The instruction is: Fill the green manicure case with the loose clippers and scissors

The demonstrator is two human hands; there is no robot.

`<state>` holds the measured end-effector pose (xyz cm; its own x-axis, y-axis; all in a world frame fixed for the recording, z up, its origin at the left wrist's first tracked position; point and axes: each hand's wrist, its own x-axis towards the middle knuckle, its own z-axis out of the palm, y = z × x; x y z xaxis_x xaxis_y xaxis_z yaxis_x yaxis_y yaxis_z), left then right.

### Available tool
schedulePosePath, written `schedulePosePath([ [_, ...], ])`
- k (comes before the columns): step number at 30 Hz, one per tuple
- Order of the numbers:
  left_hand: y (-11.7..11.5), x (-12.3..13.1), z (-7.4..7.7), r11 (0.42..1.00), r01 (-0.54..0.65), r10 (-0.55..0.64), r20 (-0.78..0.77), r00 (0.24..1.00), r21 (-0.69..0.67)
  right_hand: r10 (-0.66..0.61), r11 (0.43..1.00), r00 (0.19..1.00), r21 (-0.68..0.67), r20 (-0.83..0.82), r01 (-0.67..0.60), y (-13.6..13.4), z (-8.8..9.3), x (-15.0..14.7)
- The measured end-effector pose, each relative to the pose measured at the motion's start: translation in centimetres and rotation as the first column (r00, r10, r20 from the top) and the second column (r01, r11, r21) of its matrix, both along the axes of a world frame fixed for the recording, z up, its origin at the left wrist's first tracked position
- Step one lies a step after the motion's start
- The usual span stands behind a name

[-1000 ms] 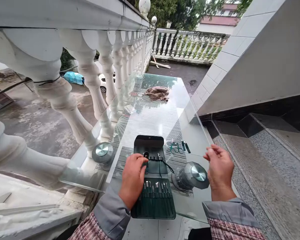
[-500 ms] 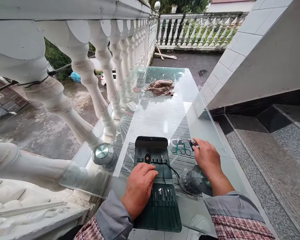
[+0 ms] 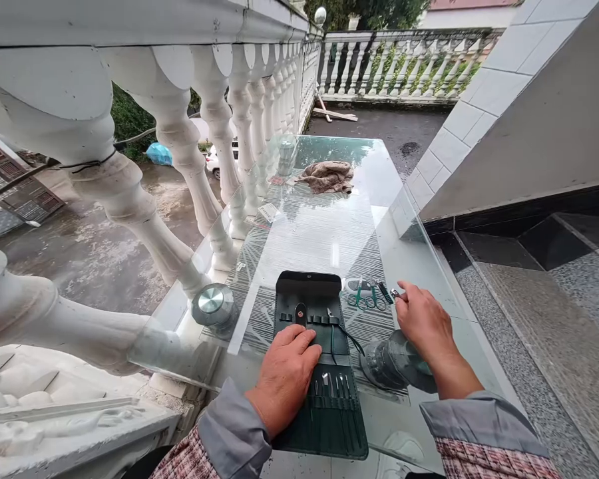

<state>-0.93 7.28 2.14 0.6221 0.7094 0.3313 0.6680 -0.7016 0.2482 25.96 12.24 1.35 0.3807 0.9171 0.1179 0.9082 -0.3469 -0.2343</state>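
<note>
A white turned-stone balustrade [image 3: 180,133] with fat, bulbous balusters runs along your left. Beside it stretches a long, smooth glass counter [image 3: 319,233], reflecting the sky, with a round brushed-steel fitting [image 3: 212,299] near its edge. A crumpled brown cloth [image 3: 325,177] lies in soft folds towards the far end.

Close to you, a dark green tool roll [image 3: 329,432] lies open on the glass, its matte, leathery flap and lower pockets holding slim metal instruments. Your left hand [image 3: 284,379] rests flat on the roll, its fingers [image 3: 304,346] extended and holding nothing. Your right hand [image 3: 424,326] is just right of the roll, its fingers [image 3: 404,296] pinched on a small metal tool [image 3: 394,293]. Green-handled scissors [image 3: 367,301] lie near that tool.

Compared with the earlier frame, your right hand has shifted slightly away from the scissors, and your left hand lies flat on the roll as before.
</note>
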Motion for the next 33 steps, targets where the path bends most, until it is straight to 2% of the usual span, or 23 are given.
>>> schedulePosePath([
  [5, 0.0, -0.1, -0.2, 0.999, 0.002, -0.003, 0.008, 1.0, 0.049, -0.012, 0.995, 0.981, 0.095, -0.195, 0.031, 0.0, 0.1, 0.6],
  [8, 0.0, 0.0, -0.5, 0.998, 0.007, -0.008, 0.011, 1.0, 0.057, -0.034, 0.987, 0.916, 0.132, -0.4, 0.094, 0.1, -0.1, 0.9],
  [10, 0.1, 0.0, -0.6, 0.998, 0.007, -0.008, 0.014, 1.0, 0.06, -0.03, 0.976, 0.799, 0.154, -0.601, 0.153, 0.2, -0.1, 0.8],
  [13, 0.1, 0.0, -0.7, 0.999, 0.0, -0.001, 0.017, 1.0, 0.054, 0.02, 0.948, 0.487, 0.172, -0.873, 0.269, 0.1, 0.4, 0.2],
  [15, 0.1, 0.0, -0.7, 0.999, 0.0, -0.001, 0.014, 1.0, 0.048, 0.055, 0.929, 0.301, 0.16, -0.952, 0.333, -0.1, 1.1, -0.4],
  [18, 0.0, 0.0, -0.7, 0.999, -0.003, 0.003, 0.008, 1.0, 0.045, 0.099, 0.925, 0.138, 0.142, -0.985, 0.353, -0.5, 2.1, -1.1],
  [22, 0.0, 0.1, -0.7, 0.999, -0.005, 0.005, -0.008, 1.0, 0.038, 0.113, 0.952, -0.006, 0.107, -0.994, 0.287, -0.9, 2.9, -1.8],
  [26, -0.1, 0.2, -0.4, 1.0, 0.003, -0.002, -0.035, 0.999, 0.023, 0.077, 0.969, -0.069, 0.058, -0.995, 0.24, -1.2, 3.1, -2.7],
  [33, -0.2, 0.2, -0.4, 0.999, -0.007, 0.009, -0.041, 0.999, 0.044, 0.056, 0.988, -0.082, 0.043, -0.995, 0.149, -1.7, 2.8, -4.5],
])
